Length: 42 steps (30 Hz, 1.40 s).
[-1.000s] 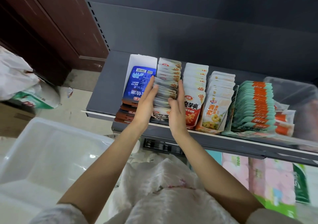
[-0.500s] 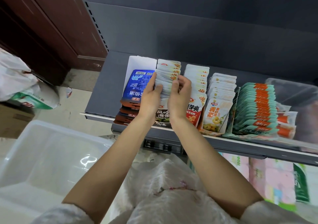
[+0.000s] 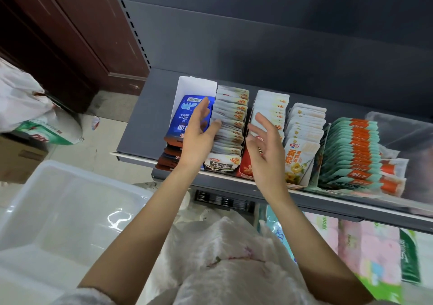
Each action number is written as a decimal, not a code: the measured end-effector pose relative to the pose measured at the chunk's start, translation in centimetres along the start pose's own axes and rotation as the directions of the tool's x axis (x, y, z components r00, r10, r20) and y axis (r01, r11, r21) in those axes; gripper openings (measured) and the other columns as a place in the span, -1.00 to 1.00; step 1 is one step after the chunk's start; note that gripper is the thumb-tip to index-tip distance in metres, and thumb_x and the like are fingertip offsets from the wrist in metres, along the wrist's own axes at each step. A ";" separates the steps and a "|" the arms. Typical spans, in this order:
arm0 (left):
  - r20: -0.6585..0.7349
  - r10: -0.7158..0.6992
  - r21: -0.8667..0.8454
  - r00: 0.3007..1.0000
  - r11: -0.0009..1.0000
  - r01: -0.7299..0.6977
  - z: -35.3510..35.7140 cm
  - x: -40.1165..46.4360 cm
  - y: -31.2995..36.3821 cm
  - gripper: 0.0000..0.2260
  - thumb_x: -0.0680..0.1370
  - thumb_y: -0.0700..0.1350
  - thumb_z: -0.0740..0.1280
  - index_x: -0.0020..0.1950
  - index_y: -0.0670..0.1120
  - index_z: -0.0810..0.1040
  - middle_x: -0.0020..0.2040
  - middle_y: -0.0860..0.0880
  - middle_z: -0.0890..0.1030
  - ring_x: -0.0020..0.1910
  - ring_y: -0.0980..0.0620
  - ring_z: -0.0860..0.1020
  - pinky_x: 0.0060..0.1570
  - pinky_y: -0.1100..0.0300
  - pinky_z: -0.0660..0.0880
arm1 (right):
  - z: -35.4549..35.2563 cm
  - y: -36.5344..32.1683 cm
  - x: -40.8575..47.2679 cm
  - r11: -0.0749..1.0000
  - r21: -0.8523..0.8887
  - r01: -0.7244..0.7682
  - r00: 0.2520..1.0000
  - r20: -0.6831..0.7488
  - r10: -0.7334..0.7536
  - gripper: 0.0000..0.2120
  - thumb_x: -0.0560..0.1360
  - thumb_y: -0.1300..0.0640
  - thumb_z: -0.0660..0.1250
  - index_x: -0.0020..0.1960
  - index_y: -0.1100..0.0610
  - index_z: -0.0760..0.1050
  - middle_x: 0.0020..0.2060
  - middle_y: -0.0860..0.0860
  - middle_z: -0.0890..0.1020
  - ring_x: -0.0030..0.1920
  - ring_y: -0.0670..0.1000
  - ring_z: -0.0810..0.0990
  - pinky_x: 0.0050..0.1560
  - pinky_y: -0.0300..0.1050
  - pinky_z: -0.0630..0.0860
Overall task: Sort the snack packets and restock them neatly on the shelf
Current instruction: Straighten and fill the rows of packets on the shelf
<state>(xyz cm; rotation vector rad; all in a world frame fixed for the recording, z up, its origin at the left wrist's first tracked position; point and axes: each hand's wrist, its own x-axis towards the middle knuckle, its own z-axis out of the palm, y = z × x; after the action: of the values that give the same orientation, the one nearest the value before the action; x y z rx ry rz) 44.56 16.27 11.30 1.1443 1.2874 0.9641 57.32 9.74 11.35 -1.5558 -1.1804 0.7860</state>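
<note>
On the grey shelf (image 3: 140, 126) stand rows of snack packets. A row of white packets with dark fronts (image 3: 230, 126) sits between my two hands. My left hand (image 3: 199, 135) lies along that row's left side, thumb touching the packet tops, fingers straight. My right hand (image 3: 264, 147) hovers just right of the row, fingers loosely spread, holding nothing, over a red-fronted row (image 3: 271, 103). Further right are a yellow-printed row (image 3: 302, 145) and a teal-and-orange row (image 3: 353, 152). Blue packets (image 3: 185, 114) lie in a white box at the left.
A clear plastic bin (image 3: 58, 211) stands at the lower left. A clear tub (image 3: 407, 135) sits at the shelf's right end. Pink and green packs (image 3: 370, 253) fill the shelf below. White bags (image 3: 25, 103) lie on the floor at the left by a brown cabinet (image 3: 70, 35).
Both hands had been squeezing the white packet row together near its top. They have now let go and moved apart, the right hand drawing away to the right.
</note>
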 end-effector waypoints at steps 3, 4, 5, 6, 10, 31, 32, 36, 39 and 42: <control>0.018 0.062 0.124 0.998 0.990 -0.064 -0.5 0.3 0.5 -0.59 0.60 -0.10 0.25 0.44 0.07 0.30 0.34 0.11 0.40 0.30 0.17 0.38 -0.06 0.47 0.48 | -0.8 -0.6 1.6 0.992 -0.124 0.038 0.999 0.027 -0.035 -0.55 0.57 0.21 0.25 0.43 0.09 0.27 0.32 0.00 0.40 0.18 -0.18 0.48 0.18 -0.35 0.43; 0.018 0.118 0.191 0.993 0.974 -0.120 -0.8 0.6 0.9 -0.63 0.61 -0.10 0.25 0.42 0.04 0.35 0.31 0.10 0.43 0.26 0.18 0.41 -0.02 0.48 0.46 | -1.1 -1.0 2.3 0.980 -0.184 0.074 0.997 0.041 -0.068 -0.54 0.57 0.19 0.26 0.44 0.10 0.27 0.31 0.02 0.40 0.17 -0.17 0.48 0.18 -0.36 0.42; 0.027 0.190 0.257 0.981 0.948 -0.191 -1.2 1.3 1.3 -0.67 0.61 -0.12 0.25 0.38 0.00 0.41 0.28 0.07 0.48 0.20 0.20 0.46 0.02 0.48 0.45 | -1.4 -1.4 3.2 0.959 -0.253 0.125 0.992 0.063 -0.112 -0.53 0.57 0.17 0.27 0.45 0.11 0.26 0.32 0.03 0.39 0.18 -0.15 0.47 0.21 -0.35 0.39; 0.057 0.250 0.317 0.967 0.913 -0.255 -1.6 2.1 1.9 -0.72 0.60 -0.16 0.26 0.32 -0.04 0.46 0.22 0.05 0.53 0.12 0.21 0.50 0.04 0.48 0.44 | -1.7 -1.8 4.3 0.926 -0.330 0.182 0.982 0.105 -0.156 -0.51 0.57 0.14 0.27 0.46 0.11 0.24 0.35 0.04 0.36 0.24 -0.12 0.42 0.27 -0.31 0.34; 0.290 0.272 0.556 0.918 0.733 -0.393 -2.7 6.0 4.0 -0.78 0.54 -0.24 0.32 0.18 -0.08 0.56 0.10 0.02 0.60 -0.08 0.15 0.58 0.05 0.32 0.51 | -2.4 -2.3 9.3 0.755 -0.576 0.313 0.916 0.393 -0.080 -0.41 0.57 0.03 0.25 0.52 0.09 0.10 0.45 0.05 0.27 0.44 0.03 0.21 0.40 -0.13 0.13; 0.288 0.343 0.612 0.894 0.653 -0.447 -4.2 6.3 3.4 -0.76 0.60 -0.14 0.24 0.27 -0.05 0.46 0.21 0.02 0.52 0.10 0.12 0.52 0.13 0.20 0.44 | -2.9 -2.1 12.2 0.458 -0.710 0.535 0.794 0.607 0.014 -0.35 0.56 -0.19 0.15 0.53 0.11 0.09 0.42 0.06 0.33 0.39 0.05 0.25 0.37 -0.05 0.13; 0.255 0.325 0.605 0.911 0.681 -0.413 -4.5 6.0 3.5 -0.82 0.57 -0.18 0.28 0.15 -0.02 0.51 0.08 0.06 0.57 -0.05 0.16 0.57 0.03 0.19 0.50 | -2.7 -2.1 12.7 0.476 -0.696 0.538 0.786 0.618 0.015 -0.39 0.57 -0.18 0.14 0.51 0.10 0.16 0.38 0.06 0.37 0.36 0.05 0.29 0.36 -0.05 0.14; 0.325 0.230 0.638 0.917 0.663 -0.392 -4.7 5.3 3.0 -0.86 0.52 -0.20 0.37 0.04 -0.01 0.60 -0.08 0.10 0.65 -0.18 0.16 0.63 -0.01 0.18 0.56 | -1.9 -2.9 14.8 0.571 -0.637 0.518 0.758 0.651 0.038 -0.60 0.61 -0.09 0.12 0.35 0.08 0.41 0.19 0.04 0.52 0.21 0.03 0.47 0.29 0.00 0.24; 0.333 0.212 0.627 0.919 0.678 -0.384 -4.4 5.7 2.5 -0.86 0.50 -0.16 0.41 0.05 -0.06 0.62 -0.10 0.12 0.62 -0.14 0.10 0.65 0.01 0.13 0.55 | -1.4 -3.2 15.7 0.476 -0.631 0.612 0.719 0.695 -0.003 -0.69 0.60 -0.04 0.18 0.22 0.10 0.50 0.08 0.04 0.56 0.10 0.07 0.53 0.15 -0.01 0.39; 0.303 0.251 0.607 0.919 0.693 -0.389 -4.1 6.3 1.7 -0.89 0.47 -0.08 0.45 -0.04 -0.05 0.63 -0.16 0.14 0.61 -0.19 0.11 0.64 -0.02 0.12 0.56 | -0.8 -3.8 16.1 0.343 -0.615 0.710 0.648 0.761 0.024 -0.71 0.58 0.00 0.21 0.17 0.16 0.49 0.03 0.08 0.56 0.05 0.12 0.55 0.01 0.01 0.47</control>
<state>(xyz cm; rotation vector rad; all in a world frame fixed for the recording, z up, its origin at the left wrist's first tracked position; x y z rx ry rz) 41.06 23.10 11.95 2.0299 1.3211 0.6067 61.94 24.89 16.28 -1.6701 -2.7961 0.3118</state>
